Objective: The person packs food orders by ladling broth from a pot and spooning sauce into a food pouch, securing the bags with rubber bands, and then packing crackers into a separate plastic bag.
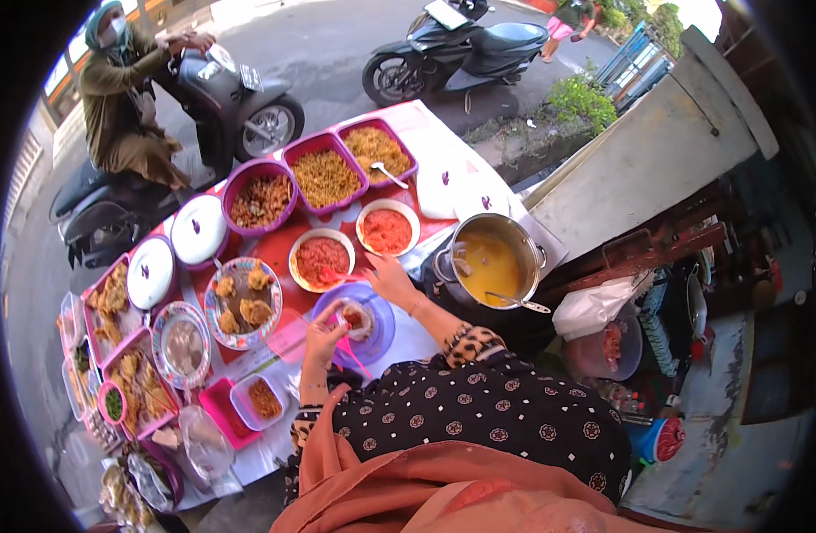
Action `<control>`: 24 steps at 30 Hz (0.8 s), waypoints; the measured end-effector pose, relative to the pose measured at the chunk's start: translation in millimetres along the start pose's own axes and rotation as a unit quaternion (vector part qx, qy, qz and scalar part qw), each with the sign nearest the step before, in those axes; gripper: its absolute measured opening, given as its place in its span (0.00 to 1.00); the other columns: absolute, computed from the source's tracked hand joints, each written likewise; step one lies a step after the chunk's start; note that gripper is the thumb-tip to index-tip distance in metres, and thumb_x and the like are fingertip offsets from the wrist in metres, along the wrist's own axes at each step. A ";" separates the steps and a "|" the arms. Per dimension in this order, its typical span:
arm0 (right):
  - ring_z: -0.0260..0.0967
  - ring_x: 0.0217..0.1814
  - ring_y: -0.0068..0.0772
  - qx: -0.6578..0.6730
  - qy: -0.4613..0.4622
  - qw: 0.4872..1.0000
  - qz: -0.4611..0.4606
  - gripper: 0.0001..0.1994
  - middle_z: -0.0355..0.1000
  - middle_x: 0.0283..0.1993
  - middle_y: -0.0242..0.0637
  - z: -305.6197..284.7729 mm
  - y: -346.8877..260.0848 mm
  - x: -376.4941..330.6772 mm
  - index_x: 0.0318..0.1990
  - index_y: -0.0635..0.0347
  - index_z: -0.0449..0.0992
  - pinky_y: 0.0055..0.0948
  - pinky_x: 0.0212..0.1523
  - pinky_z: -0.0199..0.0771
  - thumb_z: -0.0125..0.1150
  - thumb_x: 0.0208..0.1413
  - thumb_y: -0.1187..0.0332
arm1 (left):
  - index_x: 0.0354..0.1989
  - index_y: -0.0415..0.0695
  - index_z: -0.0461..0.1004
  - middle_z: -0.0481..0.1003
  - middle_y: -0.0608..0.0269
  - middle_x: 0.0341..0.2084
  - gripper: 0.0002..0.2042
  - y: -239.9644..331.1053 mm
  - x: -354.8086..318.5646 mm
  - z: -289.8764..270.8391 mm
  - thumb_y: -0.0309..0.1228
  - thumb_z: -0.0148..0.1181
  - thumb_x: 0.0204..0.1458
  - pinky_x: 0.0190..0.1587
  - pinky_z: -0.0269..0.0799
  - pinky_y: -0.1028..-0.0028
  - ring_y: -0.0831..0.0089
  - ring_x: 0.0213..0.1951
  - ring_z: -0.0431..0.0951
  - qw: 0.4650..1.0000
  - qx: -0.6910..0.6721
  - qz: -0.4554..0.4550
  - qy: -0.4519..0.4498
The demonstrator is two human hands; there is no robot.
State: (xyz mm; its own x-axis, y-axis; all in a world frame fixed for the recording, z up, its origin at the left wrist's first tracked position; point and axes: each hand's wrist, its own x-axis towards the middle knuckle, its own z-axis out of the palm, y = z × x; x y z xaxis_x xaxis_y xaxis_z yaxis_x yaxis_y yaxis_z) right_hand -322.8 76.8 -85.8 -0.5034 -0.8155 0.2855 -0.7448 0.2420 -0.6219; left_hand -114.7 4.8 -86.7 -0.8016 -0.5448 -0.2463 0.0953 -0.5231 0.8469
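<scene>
My left hand [320, 339] is closed on a small clear plastic bag [361, 327] with some dark red sauce in it. The bag is above a round purple-blue plastic basin [386, 333]. My right hand [392, 281] is closed at the handle end of a red spoon [330, 274], whose head rests in a bowl of chunky red chili sauce [320, 256]. Beside that bowl, close to my right fingertips, sits a second bowl of brighter red sauce [388, 231]. A pink handle [353, 362] sticks out of the basin near my left wrist.
A steel pot [497, 260] of yellow broth with a ladle stands right of my right arm. Purple tubs of noodles [326, 176] line the far edge. Plates of fried food [245, 303] and lidded pots [151, 271] fill the left. Beyond are a scooter rider [124, 98] and a parked motorcycle [457, 55].
</scene>
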 end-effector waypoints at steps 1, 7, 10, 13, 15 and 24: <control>0.64 0.46 0.56 -0.018 -0.006 0.999 0.048 0.22 0.67 0.42 0.57 0.9 13.5 -16.9 0.52 0.62 0.67 0.45 0.45 0.66 0.57 0.49 0.65 | 0.55 0.35 0.65 0.69 0.58 0.50 0.28 -0.4 0.5 2.6 0.13 0.57 0.39 0.46 0.72 0.76 0.73 0.45 0.74 1.000 -0.008 -0.001 -0.008; 0.71 0.37 0.56 0.006 -0.223 0.964 0.143 0.17 0.70 0.28 0.56 -11.0 7.0 -83.5 0.48 0.69 0.65 0.49 0.39 0.71 0.52 0.51 0.71 | 0.55 0.34 0.64 0.69 0.57 0.51 0.28 -6.4 -8.0 7.9 0.12 0.56 0.40 0.47 0.72 0.75 0.72 0.45 0.74 1.000 -0.015 -0.004 -0.014; 0.71 0.31 0.56 0.123 -0.258 0.929 0.236 0.13 0.70 0.23 0.54 -5.6 1.0 -90.1 0.43 0.70 0.65 0.47 0.34 0.72 0.52 0.50 0.72 | 0.54 0.34 0.65 0.68 0.56 0.51 0.27 -13.1 -22.3 10.2 0.12 0.55 0.40 0.47 0.72 0.74 0.71 0.46 0.74 1.000 -0.005 -0.008 0.000; 0.70 0.30 0.56 0.015 -0.240 0.965 0.105 0.11 0.70 0.26 0.56 11.7 18.5 -97.2 0.38 0.69 0.66 0.46 0.32 0.70 0.52 0.45 0.75 | 0.54 0.33 0.65 0.69 0.56 0.50 0.26 -23.8 -38.3 13.6 0.12 0.54 0.41 0.50 0.69 0.75 0.71 0.48 0.72 0.998 0.030 0.010 0.056; 0.70 0.29 0.55 -0.054 -0.203 0.978 0.016 0.12 0.70 0.25 0.55 19.0 36.5 -99.9 0.37 0.68 0.67 0.46 0.32 0.70 0.52 0.43 0.75 | 0.55 0.32 0.64 0.68 0.57 0.50 0.24 -24.5 -35.2 26.6 0.15 0.55 0.44 0.51 0.68 0.75 0.71 0.48 0.71 0.999 0.006 0.014 0.048; 0.70 0.44 0.46 -0.039 -0.150 0.987 -0.034 0.17 0.71 0.41 0.53 -31.4 8.6 -93.8 0.48 0.64 0.71 0.42 0.41 0.70 0.51 0.49 0.71 | 0.52 0.37 0.69 0.74 0.60 0.37 0.22 -42.3 -47.6 58.0 0.17 0.55 0.43 0.37 0.74 0.79 0.79 0.33 0.75 0.987 -0.046 0.047 0.148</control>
State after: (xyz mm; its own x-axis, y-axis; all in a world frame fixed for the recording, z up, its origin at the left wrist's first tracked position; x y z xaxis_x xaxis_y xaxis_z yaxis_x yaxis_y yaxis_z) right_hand -295.8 171.9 -95.0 -0.3075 -0.9475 0.0877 -0.8097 0.2121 -0.5472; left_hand -114.8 91.0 -83.5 -0.5801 -0.7545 -0.3068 0.2257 -0.5108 0.8295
